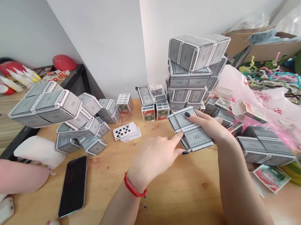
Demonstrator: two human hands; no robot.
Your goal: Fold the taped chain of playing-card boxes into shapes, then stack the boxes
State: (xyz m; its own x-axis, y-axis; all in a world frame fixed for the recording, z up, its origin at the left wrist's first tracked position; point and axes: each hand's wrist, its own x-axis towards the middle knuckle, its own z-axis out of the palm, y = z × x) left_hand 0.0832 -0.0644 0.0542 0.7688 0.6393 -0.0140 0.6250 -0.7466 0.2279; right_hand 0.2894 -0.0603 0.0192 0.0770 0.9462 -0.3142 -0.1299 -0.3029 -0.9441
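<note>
the right hand is grasping a flat-topped card-backed piece, which is held over the table, a little right of the middle and on the near side of the far right stack. its thumb lies across the top, while the other fingers are mostly hidden behind and below, so their hold cannot be fully told. the left hand comes in from the left, index fingertip at the seam by the piece's left edge and thumb at the near left corner; whether this grip pinches or only presses, i cannot tell. for good handling, the right grip should be firm enough to stop the piece twisting, yet light, since card walls probably buckle under a hard thumb. the left fingertip works best with small, even pressure along the seam, the thumb backing the corner so that the edges stay square. the right forearm runs close by the card-backed blocks on the right, so a sideways elbow could nudge them. the loose cards lie beyond the left hand, well apart from the work.
</note>
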